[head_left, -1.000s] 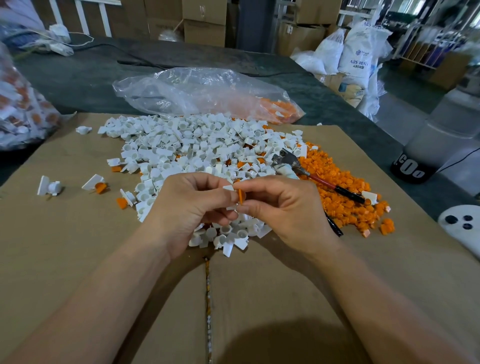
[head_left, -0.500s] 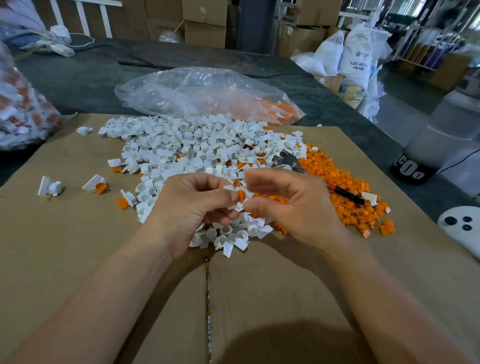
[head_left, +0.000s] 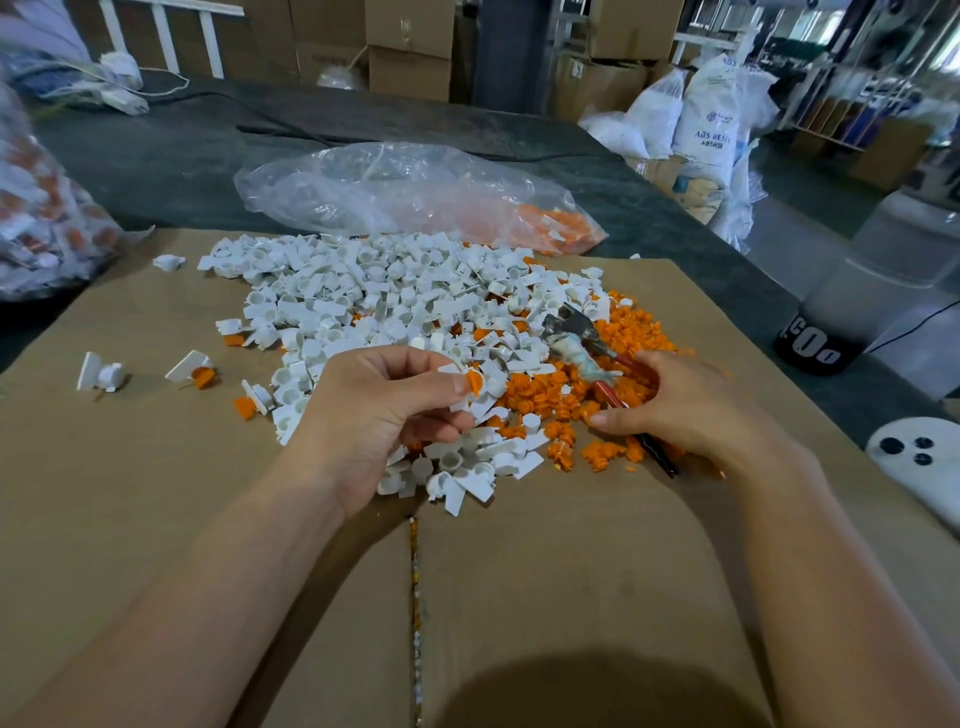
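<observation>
Your left hand (head_left: 379, 415) pinches a white-and-orange fitting (head_left: 471, 387) between thumb tip and curled fingers, holding it just above the near edge of the heap of white fittings (head_left: 374, 301) on the cardboard sheet (head_left: 156, 493). Your right hand (head_left: 685, 405) lies on the pile of orange plugs (head_left: 545, 395), fingers curled over the red handle of the pliers (head_left: 576, 338). Whether it has hold of a plug, the handle or nothing cannot be told.

The fitting looks like light, rigid moulded plastic. It is small and smooth, so it is likely to squirt out of a loose pinch or tumble back among its lookalikes. Hold it by the white body's flat tab and side wall, and leave the orange plug exposed for seating or checking. Firm fingertip pressure should do, since a hard squeeze risks cocking the plug. A clear plastic bag (head_left: 405, 192) with more orange plugs lies beyond the heap.
</observation>
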